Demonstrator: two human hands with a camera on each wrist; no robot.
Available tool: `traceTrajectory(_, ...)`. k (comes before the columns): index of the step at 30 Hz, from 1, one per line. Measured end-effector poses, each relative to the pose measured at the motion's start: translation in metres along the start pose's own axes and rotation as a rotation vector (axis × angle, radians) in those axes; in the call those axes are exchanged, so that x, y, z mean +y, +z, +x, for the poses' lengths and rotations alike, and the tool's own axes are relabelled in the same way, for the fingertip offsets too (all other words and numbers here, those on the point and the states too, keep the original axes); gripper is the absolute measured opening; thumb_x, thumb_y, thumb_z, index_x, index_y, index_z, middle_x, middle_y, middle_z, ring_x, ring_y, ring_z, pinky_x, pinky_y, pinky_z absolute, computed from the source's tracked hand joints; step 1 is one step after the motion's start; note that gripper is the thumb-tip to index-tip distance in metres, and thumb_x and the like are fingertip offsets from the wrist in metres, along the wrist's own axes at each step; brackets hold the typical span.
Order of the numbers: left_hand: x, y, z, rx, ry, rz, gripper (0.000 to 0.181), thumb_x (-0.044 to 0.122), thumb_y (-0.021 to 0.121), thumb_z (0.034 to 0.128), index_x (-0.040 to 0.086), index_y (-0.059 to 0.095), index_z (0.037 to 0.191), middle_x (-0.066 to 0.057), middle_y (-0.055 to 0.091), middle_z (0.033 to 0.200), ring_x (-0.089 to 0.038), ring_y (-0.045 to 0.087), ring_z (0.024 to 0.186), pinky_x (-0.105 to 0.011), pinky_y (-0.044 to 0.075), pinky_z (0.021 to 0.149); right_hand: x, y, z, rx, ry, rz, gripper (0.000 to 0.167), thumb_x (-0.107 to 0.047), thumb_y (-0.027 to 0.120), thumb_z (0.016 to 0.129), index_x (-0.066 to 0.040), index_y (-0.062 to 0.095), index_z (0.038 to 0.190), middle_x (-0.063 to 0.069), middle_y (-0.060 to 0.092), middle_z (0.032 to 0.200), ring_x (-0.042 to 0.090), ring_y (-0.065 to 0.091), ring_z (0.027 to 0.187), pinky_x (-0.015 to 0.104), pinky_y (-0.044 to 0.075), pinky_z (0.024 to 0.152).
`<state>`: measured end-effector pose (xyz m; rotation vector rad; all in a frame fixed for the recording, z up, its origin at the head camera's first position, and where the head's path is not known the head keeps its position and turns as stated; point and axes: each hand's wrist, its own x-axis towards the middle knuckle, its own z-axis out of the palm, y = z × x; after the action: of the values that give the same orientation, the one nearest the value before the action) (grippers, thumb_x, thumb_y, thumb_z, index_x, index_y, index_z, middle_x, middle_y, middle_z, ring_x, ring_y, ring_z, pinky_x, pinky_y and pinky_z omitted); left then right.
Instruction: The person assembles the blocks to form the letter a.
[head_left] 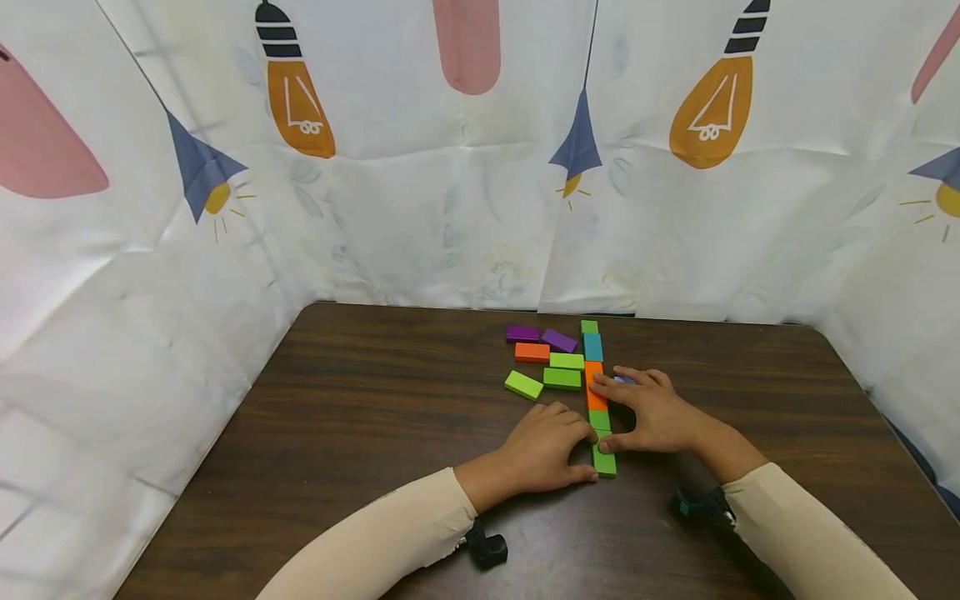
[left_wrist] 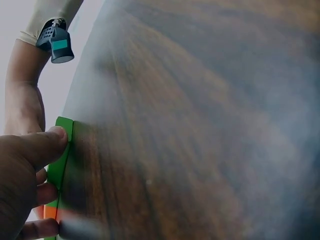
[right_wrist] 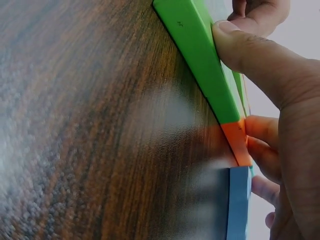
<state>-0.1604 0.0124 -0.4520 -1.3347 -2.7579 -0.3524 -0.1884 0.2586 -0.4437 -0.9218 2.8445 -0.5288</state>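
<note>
Block row (head_left: 599, 420): on table (head_left: 360, 392), running near to far | left hand (head_left: 543, 450), right hand (head_left: 660, 414): grip apart on each, digits spread, touching row | likely light, stiff, smooth, may skid; best taken by long sides.

Lamp-print backdrop (head_left: 480, 225) behind brown table (head_left: 337, 408)

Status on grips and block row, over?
Left grip, right grip both touching block row. Row nearly straight. Possibly in the way: blue block by right grip.

Wht cloth (head_left: 420, 217) (w/ bulb prints (head_left: 712, 108)) hangs behind dk brn table (head_left: 360, 383).
</note>
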Motion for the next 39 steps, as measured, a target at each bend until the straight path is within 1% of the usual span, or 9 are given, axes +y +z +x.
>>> traceTrajectory(10,0.002,-0.001,-0.001,-0.027,-0.001,0.006,0.044,0.057,0.073,0.0896,0.026,0.07,0.121,0.011,0.066,0.122,-0.013,0.055,0.118,-0.032,0.044,0.097,-0.002,-0.002,-0.002,-0.014,0.009,-0.008,0.097,-0.073,0.07,0.081,-0.012,0.049,0.153,0.008,0.045,0.157,0.043,0.028,0.147,0.067,0.014,0.108)
traceTrajectory(16,-0.005,-0.005,-0.003,-0.042,-0.02,0.006,0.046,0.057,0.073,0.0903,0.024,0.069,0.122,0.009,0.066,0.123,-0.014,0.055,0.119,-0.035,0.043,0.1,-0.001,-0.003,-0.001,-0.024,0.018,-0.001,0.097,-0.072,0.07,0.081,-0.011,0.048,0.154,0.009,0.044,0.158,0.043,0.028,0.147,0.067,0.014,0.108)
traceTrajectory(20,-0.013,-0.009,-0.004,-0.038,-0.037,0.006,0.044,0.054,0.072,0.0924,0.023,0.069,0.124,0.008,0.066,0.124,-0.015,0.055,0.12,-0.036,0.042,0.104,-0.001,-0.003,-0.002,-0.025,0.022,0.001,0.097,-0.072,0.071,0.081,-0.011,0.048,0.154,0.009,0.044,0.158,0.043,0.028,0.147,0.067,0.014,0.108)
traceTrajectory(26,-0.03,-0.015,-0.008,-0.003,-0.064,-0.007,0.039,0.047,0.072,0.0941,0.021,0.07,0.124,0.006,0.067,0.122,-0.017,0.056,0.121,-0.037,0.042,0.106,0.0,-0.002,0.0,-0.03,0.027,0.005,0.098,-0.075,0.069,0.08,-0.013,0.048,0.154,0.008,0.045,0.158,0.043,0.028,0.147,0.067,0.015,0.108)
traceTrajectory(34,-0.056,-0.025,-0.012,0.039,-0.147,0.009,0.034,0.041,0.072,0.0955,0.019,0.071,0.122,0.002,0.067,0.124,-0.021,0.054,0.125,-0.043,0.043,0.106,0.0,-0.001,0.001,-0.033,0.035,0.004,0.1,-0.076,0.069,0.08,-0.014,0.047,0.155,0.008,0.044,0.158,0.043,0.028,0.147,0.067,0.014,0.108)
traceTrajectory(39,-0.068,-0.027,-0.011,0.056,-0.182,0.018,0.033,0.039,0.073,0.0955,0.019,0.071,0.122,0.001,0.066,0.126,-0.023,0.053,0.126,-0.045,0.042,0.106,-0.001,-0.001,0.001,-0.037,0.036,0.003,0.1,-0.076,0.069,0.08,-0.013,0.047,0.155,0.008,0.044,0.158,0.043,0.027,0.147,0.067,0.014,0.108)
